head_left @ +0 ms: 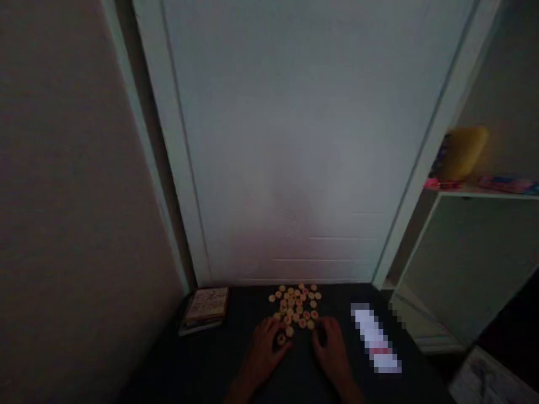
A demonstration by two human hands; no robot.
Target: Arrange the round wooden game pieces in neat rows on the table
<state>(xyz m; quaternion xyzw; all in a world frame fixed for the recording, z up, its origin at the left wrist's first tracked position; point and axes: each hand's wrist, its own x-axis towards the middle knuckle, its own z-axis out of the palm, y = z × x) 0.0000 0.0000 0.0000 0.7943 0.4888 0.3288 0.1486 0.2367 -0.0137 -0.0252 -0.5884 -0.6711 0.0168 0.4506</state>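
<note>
A loose heap of round wooden game pieces (295,306) with reddish markings lies on a dark tabletop (236,359), close to the foot of a door. My left hand (265,350) rests at the near left edge of the heap, its fingers curved around or beside a single piece (281,339). My right hand (330,348) sits at the near right edge, with curled fingertips close to the pieces. The dim light hides whether either hand grips anything.
A flat printed box (206,308) stands at the table's far left corner. To the right lies a blurred white object (374,339). A white door (286,140) closes off the far edge, a wall (76,196) runs along the left, and a shelf (480,193) holds a yellow object (461,154).
</note>
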